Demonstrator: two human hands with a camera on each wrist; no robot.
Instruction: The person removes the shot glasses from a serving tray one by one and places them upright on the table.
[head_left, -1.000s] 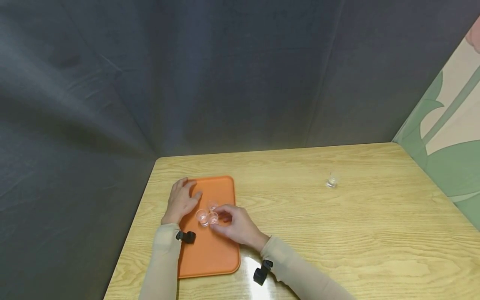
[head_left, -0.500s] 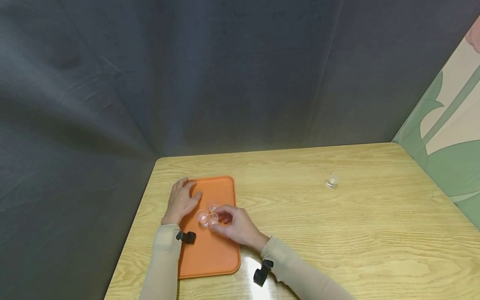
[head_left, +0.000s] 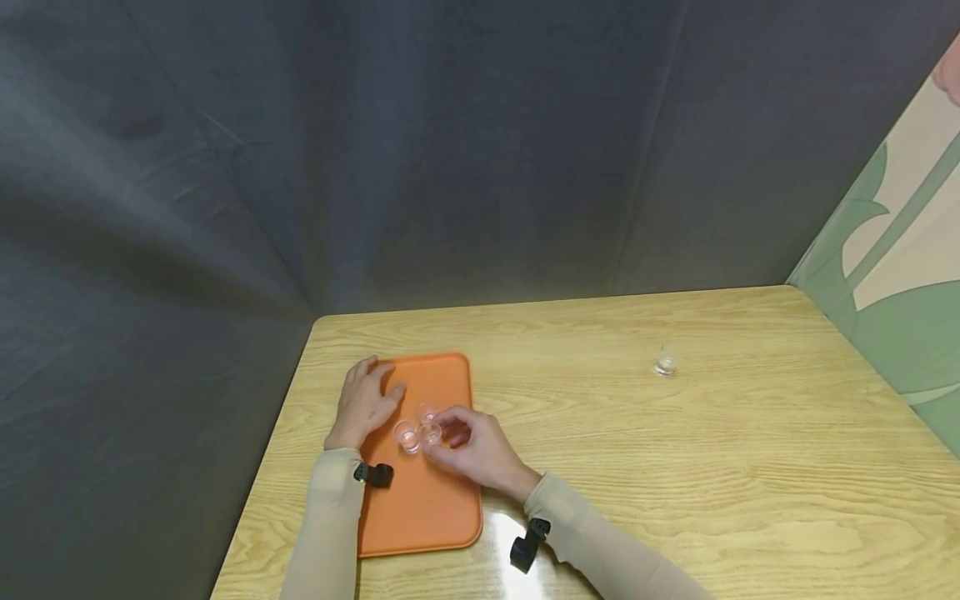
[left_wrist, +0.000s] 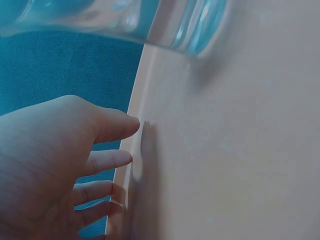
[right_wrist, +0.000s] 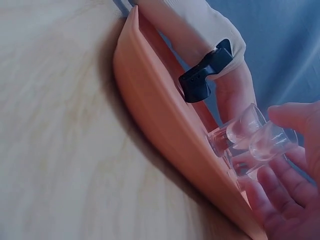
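On the orange tray (head_left: 420, 517) stand two small clear shot glasses: one to the left (head_left: 407, 437), one farther back (head_left: 427, 412). My right hand (head_left: 480, 450) pinches a third shot glass (right_wrist: 267, 142) between thumb and fingers, close beside the other two. In the right wrist view this glass overlaps its neighbour (right_wrist: 245, 125). My left hand (head_left: 362, 404) rests at the tray's left rim, fingers extended and holding nothing. Part of a glass (left_wrist: 200, 30) crosses the top of the left wrist view, above the left thumb.
Another clear shot glass (head_left: 664, 363) stands alone on the wooden table (head_left: 675, 467), well to the right of the tray. A dark curtain (head_left: 480, 167) hangs behind and left of the table. At the right is a panel (head_left: 907, 333) with a leaf pattern.
My right hand and the shot glass it pinches have shifted very slightly to the right, off the left glass. The left hand and the other glasses keep their places.
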